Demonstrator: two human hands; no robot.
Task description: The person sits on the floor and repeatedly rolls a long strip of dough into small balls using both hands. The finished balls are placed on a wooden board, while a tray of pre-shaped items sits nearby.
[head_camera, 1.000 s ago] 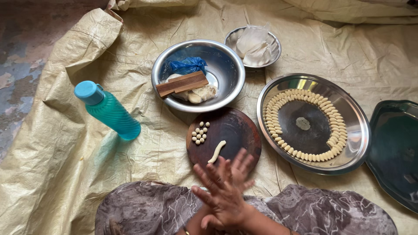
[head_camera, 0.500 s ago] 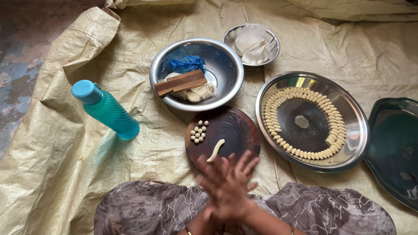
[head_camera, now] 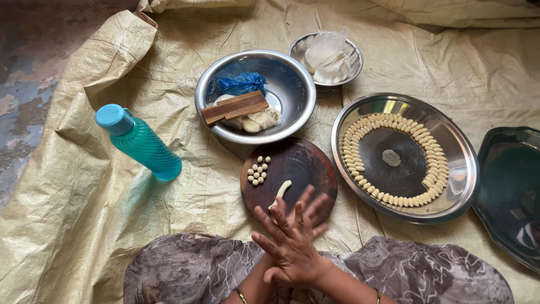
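Observation:
My two hands are pressed palm to palm over my lap, fingers spread. My right hand [head_camera: 287, 253] lies on top. The fingers of my left hand [head_camera: 313, 204] stick out past it over the near edge of a round dark wooden board [head_camera: 306, 163]. Whether anything is between the palms is hidden. On the board lie a short roll of pale dough [head_camera: 283, 188] and several small dough balls [head_camera: 257, 170]. To the right, a steel plate [head_camera: 394, 180] carries a ring of small ridged dough pieces [head_camera: 433, 163].
Behind the board, a steel bowl [head_camera: 295, 84] holds a ridged wooden comb [head_camera: 234, 107], a dough lump [head_camera: 261, 119] and a blue bag [head_camera: 242, 83]. A small bowl [head_camera: 355, 59] with clear plastic stands further back, a teal bottle [head_camera: 143, 146] left, and a dark tray [head_camera: 512, 186] far right.
My hands have stayed together above my lap and slid against each other, the fingers shifting slightly toward the board. The things on the sheet have not moved.

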